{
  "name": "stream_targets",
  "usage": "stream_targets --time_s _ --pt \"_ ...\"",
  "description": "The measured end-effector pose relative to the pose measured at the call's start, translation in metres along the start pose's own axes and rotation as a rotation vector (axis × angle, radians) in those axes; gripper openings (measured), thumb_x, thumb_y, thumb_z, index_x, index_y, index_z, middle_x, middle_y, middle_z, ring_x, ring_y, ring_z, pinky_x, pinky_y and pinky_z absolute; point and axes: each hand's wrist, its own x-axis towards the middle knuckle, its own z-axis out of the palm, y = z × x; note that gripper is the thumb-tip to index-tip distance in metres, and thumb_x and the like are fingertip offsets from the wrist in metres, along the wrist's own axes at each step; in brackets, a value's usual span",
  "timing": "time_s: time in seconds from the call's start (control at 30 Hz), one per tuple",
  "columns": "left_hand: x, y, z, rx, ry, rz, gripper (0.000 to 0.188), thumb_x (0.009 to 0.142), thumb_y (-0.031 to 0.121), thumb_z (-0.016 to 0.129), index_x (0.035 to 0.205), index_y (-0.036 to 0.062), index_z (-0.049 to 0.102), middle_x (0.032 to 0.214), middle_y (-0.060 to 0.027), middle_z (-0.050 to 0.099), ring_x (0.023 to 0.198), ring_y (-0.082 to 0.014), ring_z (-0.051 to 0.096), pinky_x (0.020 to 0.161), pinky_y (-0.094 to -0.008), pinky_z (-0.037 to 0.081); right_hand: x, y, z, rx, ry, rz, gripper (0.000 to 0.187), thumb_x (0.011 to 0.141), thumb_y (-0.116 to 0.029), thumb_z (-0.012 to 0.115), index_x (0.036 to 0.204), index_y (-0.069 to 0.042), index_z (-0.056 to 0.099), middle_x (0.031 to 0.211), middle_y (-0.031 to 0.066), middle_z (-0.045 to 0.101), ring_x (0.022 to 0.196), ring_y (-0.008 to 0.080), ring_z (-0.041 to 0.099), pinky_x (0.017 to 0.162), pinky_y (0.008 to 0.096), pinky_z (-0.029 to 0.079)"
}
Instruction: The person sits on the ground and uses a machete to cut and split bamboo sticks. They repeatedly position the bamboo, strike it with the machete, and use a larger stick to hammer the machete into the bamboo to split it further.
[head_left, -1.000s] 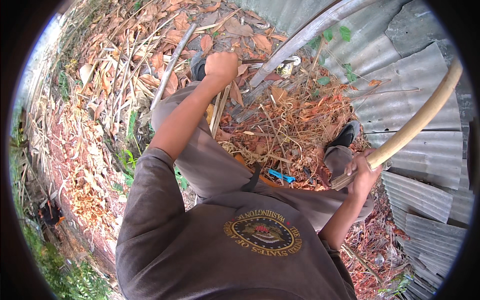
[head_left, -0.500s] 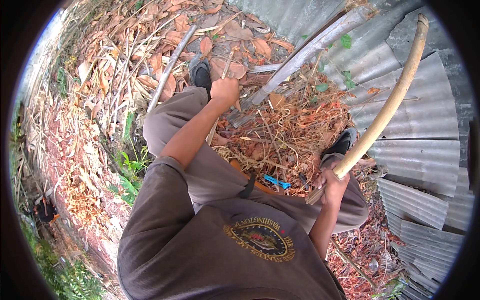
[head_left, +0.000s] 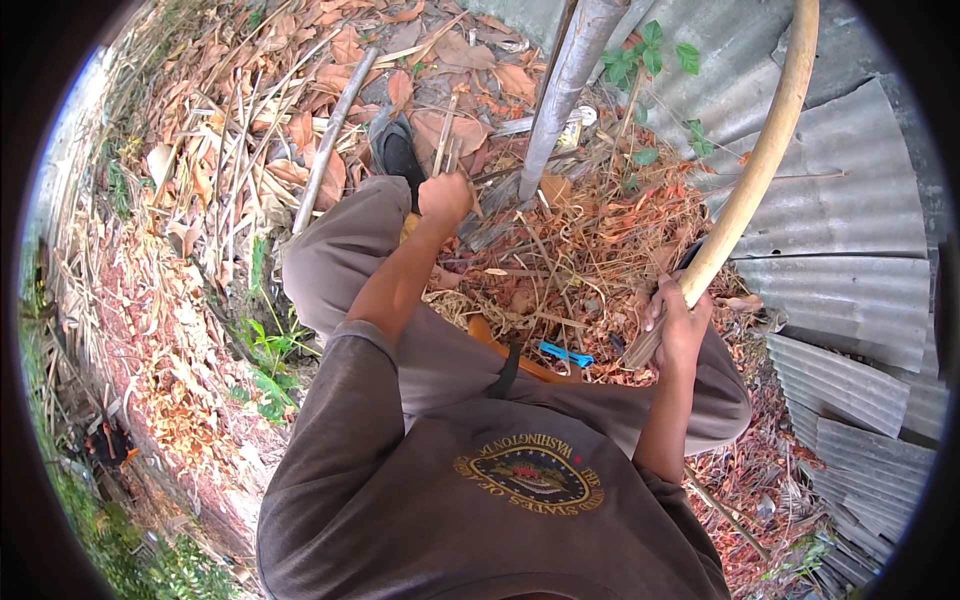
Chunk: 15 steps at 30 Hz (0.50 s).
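My right hand (head_left: 683,322) is wrapped round a long, pale, curved wooden pole (head_left: 752,185) close to its near end. The pole slants up and away to the far right, and its far tip runs out of the picture. Below the fingers a darker, split-looking end (head_left: 641,349) of the wood sticks out. Over by my left shoe, my left hand (head_left: 446,198) is a fist round a thin wooden stick (head_left: 446,132), whose upper part rises past the knuckles. A bright blue plastic piece (head_left: 566,354) lies on the ground between my legs.
An orange-brown curved thing (head_left: 485,331) with a black strap (head_left: 506,372) is by my lap. A grey post (head_left: 560,100) stands ahead. Corrugated metal sheets (head_left: 835,215) line the right side. Another stick (head_left: 335,140) lies on dry leaves (head_left: 290,60) at the left.
My right hand and the pole have shifted slightly right and away from my lap, and the pole's tip has left the picture. My left fist has moved a little toward me.
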Motion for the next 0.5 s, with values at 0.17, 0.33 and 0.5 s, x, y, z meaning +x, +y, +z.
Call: stream_targets --time_s 0.17,0.33,0.5 --pt "0.011 -0.006 0.009 -0.015 0.047 0.028 0.017 0.079 0.019 0.059 0.081 0.0087 0.072 0.077 -0.0149 0.071 0.071 -0.0316 0.071 0.062 -0.0414 0.056 0.029 0.024 0.009 -0.159 -0.043 0.076 0.008 0.086 -0.003 0.06 0.087 0.0 0.052 0.057 0.0019 0.048 0.042 0.0088 0.044 0.037 0.0248 0.036" --pt "0.019 0.011 0.005 0.015 0.044 0.038 0.015 0.076 0.021 0.062 0.08 0.0097 0.07 0.073 -0.0161 0.069 0.067 -0.0336 0.07 0.061 -0.0431 0.056 0.056 -0.05 0.019 -0.163 -0.033 -0.16 0.005 0.089 -0.002 0.057 0.088 -0.003 0.052 0.06 0.002 0.047 0.045 0.0079 0.043 0.038 0.0237 0.036" --pt "0.037 -0.002 0.001 0.004 0.052 0.002 0.015 0.074 0.022 0.063 0.081 0.0105 0.069 0.072 -0.0161 0.069 0.065 -0.0341 0.069 0.061 -0.0435 0.056 0.074 -0.133 0.027 -0.065 0.022 -0.402 0.008 0.086 -0.001 0.055 0.092 -0.001 0.05 0.06 0.0043 0.045 0.045 0.0114 0.042 0.041 0.026 0.038"
